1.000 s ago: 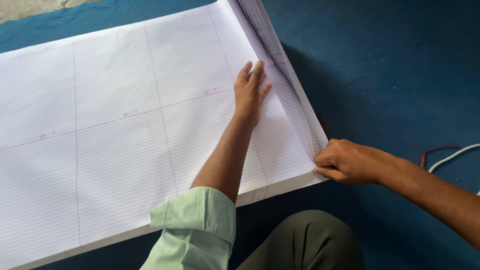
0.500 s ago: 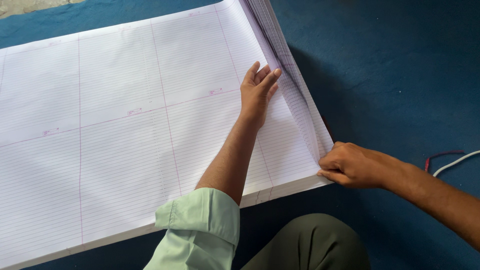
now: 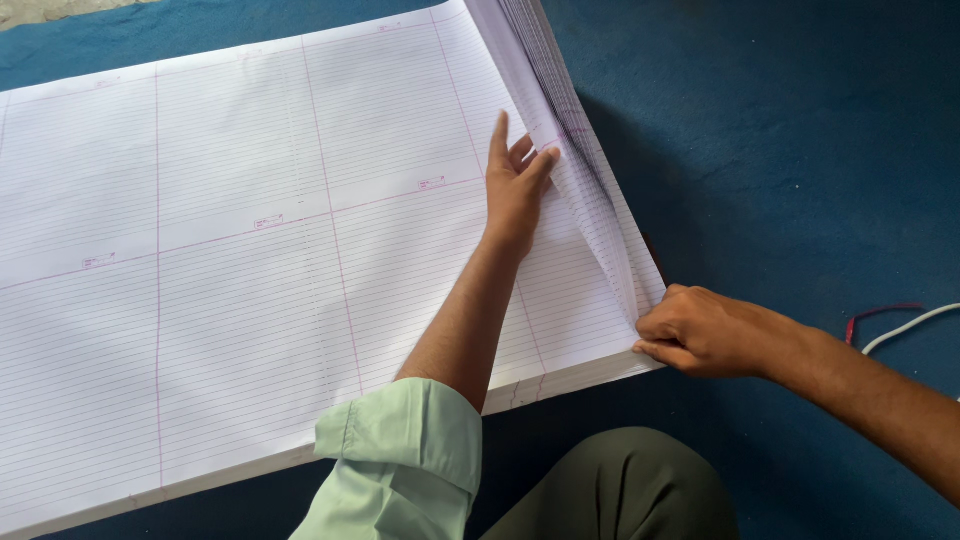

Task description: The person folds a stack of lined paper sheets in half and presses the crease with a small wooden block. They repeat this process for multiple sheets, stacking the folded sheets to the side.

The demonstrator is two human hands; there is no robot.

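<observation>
Since a moment ago, the left hand [image 3: 515, 180] has slid a little farther up the big sheet, closer to the raised pages at the right edge. It lies flat on the paper with its fingers straight and only a little apart, so it grips nothing and just presses down. The right hand [image 3: 700, 330] has stayed at the near right corner of the big stack of lined paper [image 3: 250, 250]. Its fingers and thumb are pinched together on the corner of the lifted sheets [image 3: 590, 200], which stand up like a thin fan along the right side of the stack. The paper is white with fine lines and a few pink lines that cut it into boxes. The stack lies flat on a blue floor cover [image 3: 780, 150] and fills most of the view, from the far left to just past the middle. A pale green sleeve [image 3: 400, 460] is rolled up on the left arm, and a knee in dark green cloth [image 3: 620, 490] shows at the bottom. A red cord [image 3: 880, 312] and a white cord [image 3: 915, 325] lie on the blue cover, near the right arm.
</observation>
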